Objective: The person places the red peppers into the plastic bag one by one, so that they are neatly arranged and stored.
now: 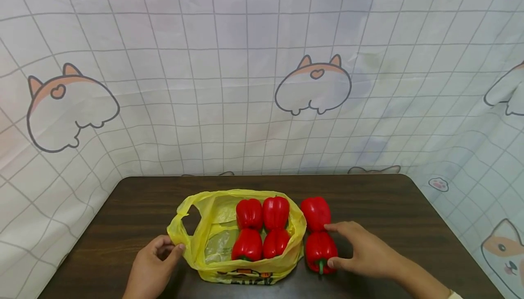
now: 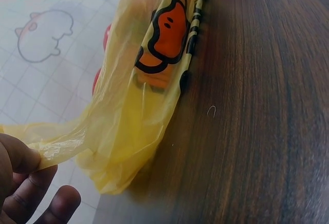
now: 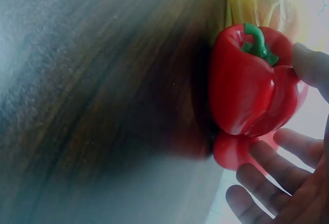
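Note:
A yellow plastic bag with a printed front lies with its mouth open on the table. My left hand pinches the bag's left handle between thumb and fingers. Several red bell peppers sit in two rows in the right part of the bag. Just outside its right side are two more, a far bell pepper and a near bell pepper with a green stem. Around the near one, my right hand spreads its extended fingers, thumb right by the stem end and index fingertip where the two peppers meet.
The dark wood-grain table runs back to a pale grid-patterned cloth with cartoon animal prints, which hangs behind it and along both sides.

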